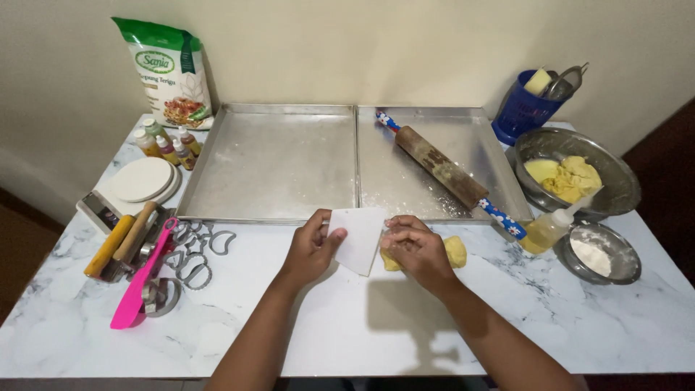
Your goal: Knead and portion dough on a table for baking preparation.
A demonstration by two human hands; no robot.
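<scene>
The left hand (310,250) pinches a white plastic scraper (357,239) by its edge, blade angled down against the yellow dough (455,250) on the marble counter (347,326). The right hand (416,250) lies over the lump, fingers curled and pressed together, apparently to steady it; both sit just in front of two metal trays (268,163).

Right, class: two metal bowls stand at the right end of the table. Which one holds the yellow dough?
The larger metal bowl, farther back beside the blue basket, holds yellow dough. The smaller bowl in front of it holds only white flour.
</scene>
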